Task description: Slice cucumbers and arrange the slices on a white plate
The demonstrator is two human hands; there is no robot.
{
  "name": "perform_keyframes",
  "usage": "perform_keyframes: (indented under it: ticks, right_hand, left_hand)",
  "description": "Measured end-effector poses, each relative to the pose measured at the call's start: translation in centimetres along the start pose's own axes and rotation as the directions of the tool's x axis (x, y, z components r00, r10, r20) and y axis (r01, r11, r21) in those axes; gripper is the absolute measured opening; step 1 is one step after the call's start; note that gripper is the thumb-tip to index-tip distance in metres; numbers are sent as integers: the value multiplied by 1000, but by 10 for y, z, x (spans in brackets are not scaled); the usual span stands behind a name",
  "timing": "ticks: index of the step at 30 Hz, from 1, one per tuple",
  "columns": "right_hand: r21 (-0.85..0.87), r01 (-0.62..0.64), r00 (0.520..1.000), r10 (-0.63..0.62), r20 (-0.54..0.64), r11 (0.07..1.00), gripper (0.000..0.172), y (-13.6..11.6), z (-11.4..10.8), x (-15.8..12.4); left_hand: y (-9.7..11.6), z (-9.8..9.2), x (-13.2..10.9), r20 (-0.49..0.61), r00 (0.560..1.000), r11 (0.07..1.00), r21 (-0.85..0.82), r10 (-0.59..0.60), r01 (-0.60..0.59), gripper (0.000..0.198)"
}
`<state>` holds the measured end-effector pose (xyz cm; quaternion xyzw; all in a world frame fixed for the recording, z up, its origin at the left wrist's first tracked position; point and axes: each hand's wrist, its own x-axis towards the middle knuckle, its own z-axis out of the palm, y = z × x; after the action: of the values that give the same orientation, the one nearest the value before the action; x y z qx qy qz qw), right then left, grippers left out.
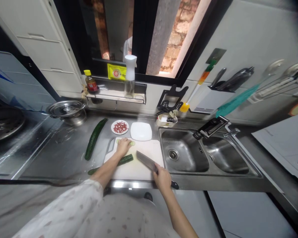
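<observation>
My right hand (pixel 163 180) grips the black handle of a kitchen knife (pixel 146 160), its broad blade angled up and left over the right part of the white cutting board (pixel 149 173). Near the board's far edge, my left hand (pixel 124 146) has its fingers bent down on a few pale green cucumber slices (pixel 132 143). A cut cucumber (pixel 125 159) lies on the board beneath my left wrist, with its cut end facing the knife. My left forearm covers its middle, and the other end pokes out over the counter. A whole cucumber (pixel 95 138) rests on the steel counter to the left.
Behind the board stand a plate of chopped reddish pieces (pixel 120 127) and a white square plate (pixel 141 131). To the right is a double sink (pixel 183 145) with a black faucet (pixel 211 127). A lidded steel pot (pixel 68 110) sits at the back left.
</observation>
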<state>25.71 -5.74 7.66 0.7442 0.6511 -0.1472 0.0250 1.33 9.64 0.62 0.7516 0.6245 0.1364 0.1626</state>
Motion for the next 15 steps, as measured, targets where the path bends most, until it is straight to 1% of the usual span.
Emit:
perform_keyframes:
  ticks: [6,13,15]
  right_hand:
    - [10,1,1000,-1,-5,1000,49,-2,0,-1]
    - [67,-25,1000,26,-11,997,49,-3,2,-1]
    - [90,-37,999,38,-9,995,50,-2,3,-1]
  left_hand:
    - [-3,-2,-2,-9,997,997,29,-72,72,28]
    - [-1,-7,1,15,996,995,21,-93,93,29]
    - [0,-8,0,7,995,995,7,-101,101,29]
